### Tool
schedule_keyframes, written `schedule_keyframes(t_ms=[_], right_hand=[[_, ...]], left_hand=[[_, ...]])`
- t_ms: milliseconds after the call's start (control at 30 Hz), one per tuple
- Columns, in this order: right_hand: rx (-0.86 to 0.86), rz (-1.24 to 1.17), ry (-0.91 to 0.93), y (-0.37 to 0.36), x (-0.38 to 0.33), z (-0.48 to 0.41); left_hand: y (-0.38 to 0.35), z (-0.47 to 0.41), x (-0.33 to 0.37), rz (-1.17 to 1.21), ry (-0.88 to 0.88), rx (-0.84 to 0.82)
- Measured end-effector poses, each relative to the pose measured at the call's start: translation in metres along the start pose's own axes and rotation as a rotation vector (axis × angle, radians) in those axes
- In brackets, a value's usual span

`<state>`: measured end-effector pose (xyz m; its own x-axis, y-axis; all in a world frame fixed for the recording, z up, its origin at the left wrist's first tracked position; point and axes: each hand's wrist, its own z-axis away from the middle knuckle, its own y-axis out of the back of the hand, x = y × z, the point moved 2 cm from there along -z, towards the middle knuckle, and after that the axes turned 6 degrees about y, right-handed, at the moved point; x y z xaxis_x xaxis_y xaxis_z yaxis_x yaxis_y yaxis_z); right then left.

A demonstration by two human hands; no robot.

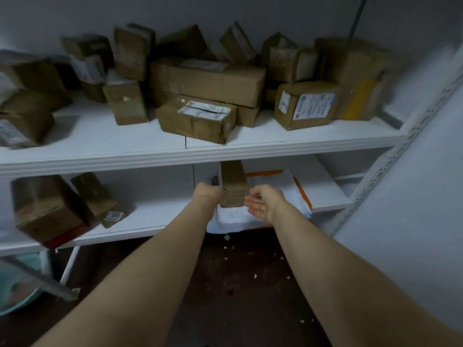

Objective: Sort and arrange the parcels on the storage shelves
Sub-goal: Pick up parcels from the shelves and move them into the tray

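Both arms are reaching to the lower shelf [155,221]. The left hand [209,192] is gripping the left side of a small box [233,187] standing upright on a white mailer [273,194] with orange edges; fingers hidden behind the box. The right hand [263,202] is hovering just beside the box's right side, fingers spread wide, holding nothing. Two more boxes [65,206] are leaning at the shelf's left. The upper shelf [300,139] is carrying many jumbled parcels [208,96].

Left hand [209,192] gripping upright brown parcel [233,186], right hand [263,202] open beside
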<state>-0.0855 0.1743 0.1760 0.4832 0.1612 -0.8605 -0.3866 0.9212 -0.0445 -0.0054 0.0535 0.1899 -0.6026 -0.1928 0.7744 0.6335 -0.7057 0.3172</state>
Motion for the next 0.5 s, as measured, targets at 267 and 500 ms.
schedule_keyframes(t_ms=[267, 500], right_hand=[[-0.087, 0.158, 0.169, -0.036, -0.066, 0.045], [-0.021, 0.253, 0.286, -0.075, -0.115, 0.024]], left_hand=[[0.057, 0.042, 0.041, 0.087, -0.151, 0.055], [0.098, 0.005, 0.086, 0.032, -0.156, 0.082]])
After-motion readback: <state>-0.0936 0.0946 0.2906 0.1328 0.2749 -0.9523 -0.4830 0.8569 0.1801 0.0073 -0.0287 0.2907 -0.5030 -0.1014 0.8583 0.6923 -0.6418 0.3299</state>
